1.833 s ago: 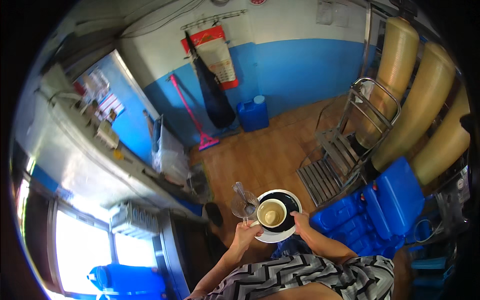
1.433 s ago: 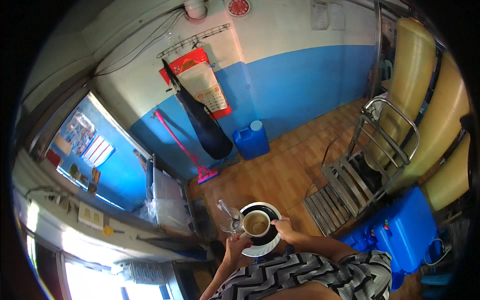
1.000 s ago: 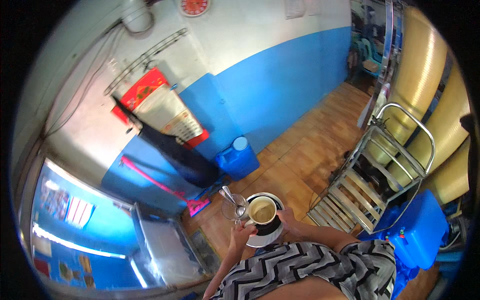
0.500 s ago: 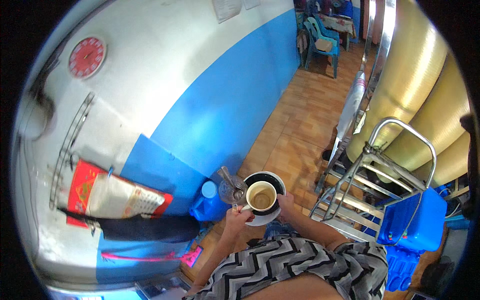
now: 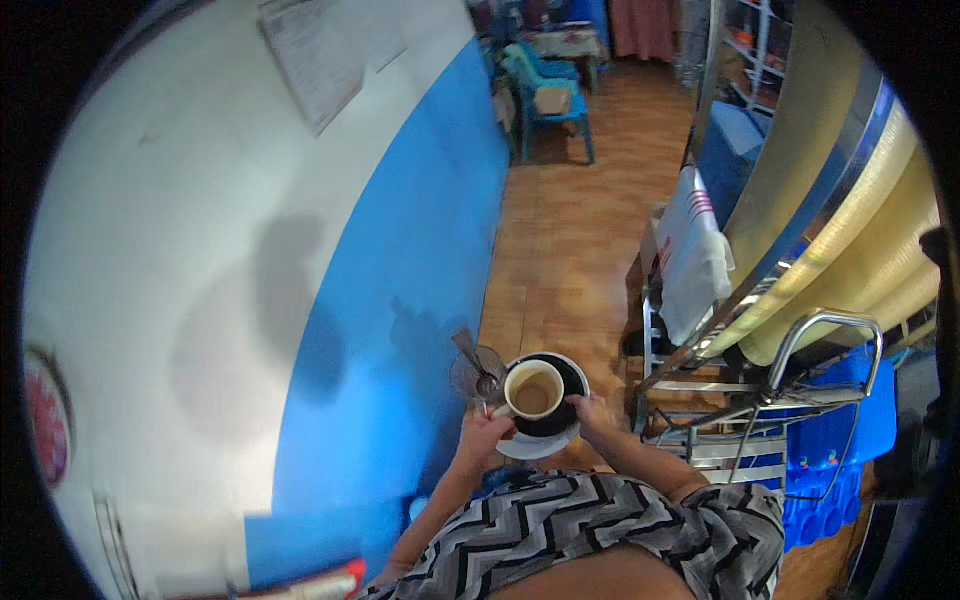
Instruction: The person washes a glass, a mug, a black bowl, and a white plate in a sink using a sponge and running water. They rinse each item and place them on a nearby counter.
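In front of me is a round white-rimmed plate (image 5: 555, 444) with a black middle; whether it is one plate or a stack I cannot tell. A cream mug (image 5: 511, 388) stands upright on it, with brownish liquid or residue inside. My left hand (image 5: 483, 437) is closed at the plate's left side, by the mug's handle and the base of a clear glass (image 5: 463, 380). This glass leans out to the left with a metal spoon (image 5: 466, 348) in it. My right hand (image 5: 594, 412) pinches the plate's right rim, thumb on top.
A blue and white wall (image 5: 400, 250) runs along my left. On the right stand a metal folding trolley (image 5: 715, 450), tall gold-coloured rolls (image 5: 850, 270) and blue plastic containers (image 5: 830, 450). Ahead, the tiled floor (image 5: 600, 220) leads to blue plastic chairs (image 5: 560, 110) and a covered table (image 5: 565, 42).
The view has moved ahead along the wall; the clock has slid to the left edge, and the chairs look nearer. Both hands keep hold of the plate, mug and glass.
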A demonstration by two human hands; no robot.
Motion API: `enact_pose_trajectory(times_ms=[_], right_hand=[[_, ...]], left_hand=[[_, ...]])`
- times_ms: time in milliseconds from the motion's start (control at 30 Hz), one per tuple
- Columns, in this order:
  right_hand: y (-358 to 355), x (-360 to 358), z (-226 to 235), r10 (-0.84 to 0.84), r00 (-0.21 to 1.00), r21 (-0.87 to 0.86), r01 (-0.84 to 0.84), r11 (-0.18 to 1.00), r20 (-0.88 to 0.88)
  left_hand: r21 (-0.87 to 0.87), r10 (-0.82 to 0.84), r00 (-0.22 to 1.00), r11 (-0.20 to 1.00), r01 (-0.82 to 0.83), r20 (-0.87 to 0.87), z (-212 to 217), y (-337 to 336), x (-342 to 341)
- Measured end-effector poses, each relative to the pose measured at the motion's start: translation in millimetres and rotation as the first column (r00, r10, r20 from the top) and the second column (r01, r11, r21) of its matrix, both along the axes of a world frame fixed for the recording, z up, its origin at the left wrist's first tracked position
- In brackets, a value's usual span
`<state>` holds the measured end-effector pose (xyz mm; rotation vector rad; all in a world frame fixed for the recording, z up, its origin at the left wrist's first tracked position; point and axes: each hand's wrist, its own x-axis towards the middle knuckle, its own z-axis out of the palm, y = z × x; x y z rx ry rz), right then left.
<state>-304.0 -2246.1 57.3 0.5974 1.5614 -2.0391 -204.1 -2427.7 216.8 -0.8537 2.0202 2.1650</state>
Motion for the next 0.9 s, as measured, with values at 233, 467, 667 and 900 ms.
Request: enact_pose_trajectory(times_ms=[233,467,667,900], right_hand=[[-43.4,-123.8,7.0,-0.275,0.96,0.048,0.277,0.96,-0.052],[-67.1,-280.8,-4.7,-0.296,0.951,0.184,0.308,0.933,-0.091],[-77.5,-440.0,8.2,-0.237,0.966,0.15,0.251,0.956,-0.103],[-94.9,-612.6,17.5,-0.253,0.958,0.136,0.271,0.953,-0.136]], left_hand=[[-0.138,-0.364,0.928,0.918,0.372,0.077,17.1,-74.0,-163.7],[-0.024,-0.491,0.871,0.871,0.491,-0.027,-3.3,-100.0,-348.7],[-0.062,-0.497,0.867,0.865,0.499,0.036,3.5,-97.4,-501.1],[0.064,-0.399,0.915,0.916,0.395,0.059,-3.7,-126.9,-673.1]])
